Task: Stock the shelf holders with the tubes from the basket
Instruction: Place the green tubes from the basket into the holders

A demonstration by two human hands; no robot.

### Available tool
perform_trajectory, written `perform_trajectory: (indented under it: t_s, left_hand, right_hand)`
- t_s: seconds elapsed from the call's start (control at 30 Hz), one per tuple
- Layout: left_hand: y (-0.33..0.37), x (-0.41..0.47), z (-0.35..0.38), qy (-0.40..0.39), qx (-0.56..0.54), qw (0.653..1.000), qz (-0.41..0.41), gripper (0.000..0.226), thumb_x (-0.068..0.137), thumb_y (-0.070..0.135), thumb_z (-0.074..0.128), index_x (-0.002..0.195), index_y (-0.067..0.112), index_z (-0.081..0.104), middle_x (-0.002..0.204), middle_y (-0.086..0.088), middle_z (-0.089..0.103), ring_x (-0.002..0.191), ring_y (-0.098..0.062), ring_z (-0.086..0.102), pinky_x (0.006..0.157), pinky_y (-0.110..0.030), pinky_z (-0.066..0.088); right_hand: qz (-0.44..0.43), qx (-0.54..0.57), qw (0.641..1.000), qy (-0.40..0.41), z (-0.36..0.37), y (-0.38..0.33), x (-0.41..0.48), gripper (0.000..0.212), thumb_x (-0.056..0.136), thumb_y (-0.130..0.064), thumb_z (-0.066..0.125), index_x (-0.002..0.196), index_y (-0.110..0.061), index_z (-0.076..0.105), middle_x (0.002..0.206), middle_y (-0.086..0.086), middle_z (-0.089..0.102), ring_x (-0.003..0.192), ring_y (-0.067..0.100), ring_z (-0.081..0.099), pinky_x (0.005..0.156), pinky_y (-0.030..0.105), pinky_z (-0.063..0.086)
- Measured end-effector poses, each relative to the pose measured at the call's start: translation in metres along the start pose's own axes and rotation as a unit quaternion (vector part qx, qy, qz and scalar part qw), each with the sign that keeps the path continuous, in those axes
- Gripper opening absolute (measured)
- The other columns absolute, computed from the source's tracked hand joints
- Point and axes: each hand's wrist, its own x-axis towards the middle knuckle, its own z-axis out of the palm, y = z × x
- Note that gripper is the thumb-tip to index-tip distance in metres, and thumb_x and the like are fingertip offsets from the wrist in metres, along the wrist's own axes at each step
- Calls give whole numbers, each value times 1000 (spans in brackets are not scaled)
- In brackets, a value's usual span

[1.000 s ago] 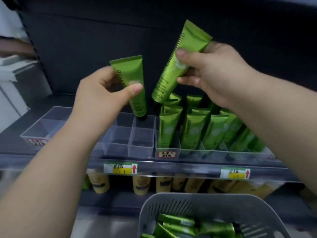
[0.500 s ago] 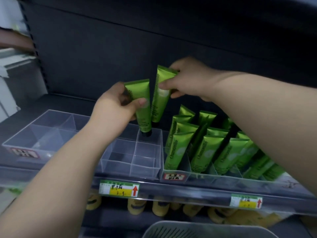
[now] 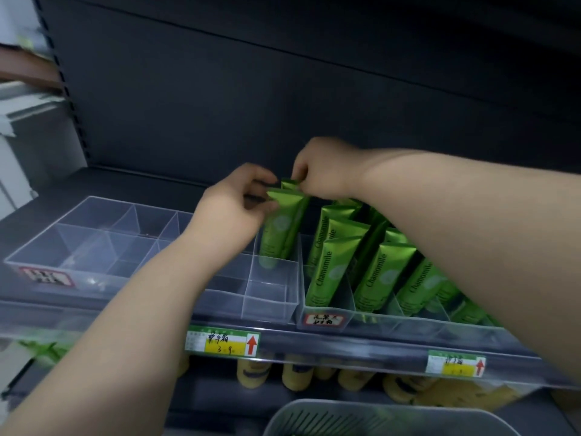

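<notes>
Two green tubes stand cap-down in the back right compartment of the clear left holder (image 3: 270, 303). My left hand (image 3: 232, 212) pinches the crimped top of the front tube (image 3: 281, 225). My right hand (image 3: 327, 171) pinches the top of the rear tube (image 3: 288, 184), which is mostly hidden behind the front one. To the right, a second clear holder (image 3: 323, 319) is packed with several green Chamomile tubes (image 3: 333, 269). The grey basket (image 3: 361, 416) shows only its rim at the bottom edge.
The left holder's other compartments (image 3: 103, 243) hold nothing. Price labels (image 3: 223, 339) run along the shelf edge. Yellow tubes (image 3: 295, 377) stand on the shelf below. A dark back panel (image 3: 283, 99) rises behind the shelf.
Both hands have lowered their tubes from mid-air into the back right compartment of the left holder. The view has tilted up, so the basket has slid nearly out of frame.
</notes>
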Motion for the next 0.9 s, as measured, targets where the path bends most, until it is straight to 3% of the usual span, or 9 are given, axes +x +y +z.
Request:
perform_trajectory:
  t_s: [0.1,0.2,0.33,0.4,0.47,0.57,0.67,0.8,0.9]
  left_hand:
    - [-4,1,-2,12,-7,1000,-3,33,84,6,63,80,38,58,85,7,65,82,-14,65,82,-34,55]
    - [-5,2,-4,16,-4,1000,0,33,85,5,62,78,37,59,82,7,65,82,-16,65,83,-36,55]
    - [-3,3,-6,12,27,999,13,25,85,8,62,82,33,62,81,14,64,80,-4,62,80,-18,50]
    - [1,3,-8,17,53,998,22,17,85,10,63,90,26,65,81,17,63,78,3,60,73,-3,43]
    - [7,2,-11,27,88,995,34,17,86,12,62,98,22,67,83,15,64,78,3,60,70,3,39]
    - [19,-1,-16,27,167,983,75,23,87,19,60,109,24,66,101,4,66,93,-11,62,86,-20,48]
    - [36,-9,-19,12,258,961,96,30,89,28,55,119,28,60,115,-2,63,103,-22,59,87,-38,50]
    - [59,-26,-15,-13,360,926,115,35,92,36,49,127,32,52,126,4,55,111,-21,53,82,-40,50]
    - [69,-42,-9,-26,414,900,130,36,93,41,46,128,34,48,127,9,52,113,-17,50,77,-36,50]
  right_hand:
    - [-2,-13,1000,-3,3,0,0,21,87,-9,57,102,-16,71,105,0,67,89,16,58,62,19,39]
    - [-9,-9,1000,-5,1,1,-1,21,87,-9,58,102,-18,70,108,-1,66,89,13,56,68,19,38]
    - [-16,-2,1000,-4,-5,1,-3,20,87,-12,60,102,-19,71,109,-4,66,89,10,55,70,18,37]
    - [-18,-3,1000,-3,-9,1,-6,19,87,-16,61,104,-19,71,110,-6,66,95,11,58,71,18,37]
    - [-17,0,1000,4,-14,1,-11,21,88,-21,60,107,-20,70,114,-7,65,103,12,59,73,17,37]
    - [-21,14,999,35,-19,2,-21,31,91,-30,57,121,-23,62,127,-5,59,115,14,54,85,18,38]
    - [-30,60,997,35,-19,4,-40,51,93,-38,53,141,-30,39,147,-6,40,133,13,39,103,18,29]
    - [-73,31,996,33,-10,9,-72,65,93,-42,49,149,-31,16,157,-3,16,145,14,14,113,20,11]
    - [-93,25,994,59,-6,14,-98,68,93,-44,48,149,-32,12,158,-2,10,146,14,6,119,28,9]
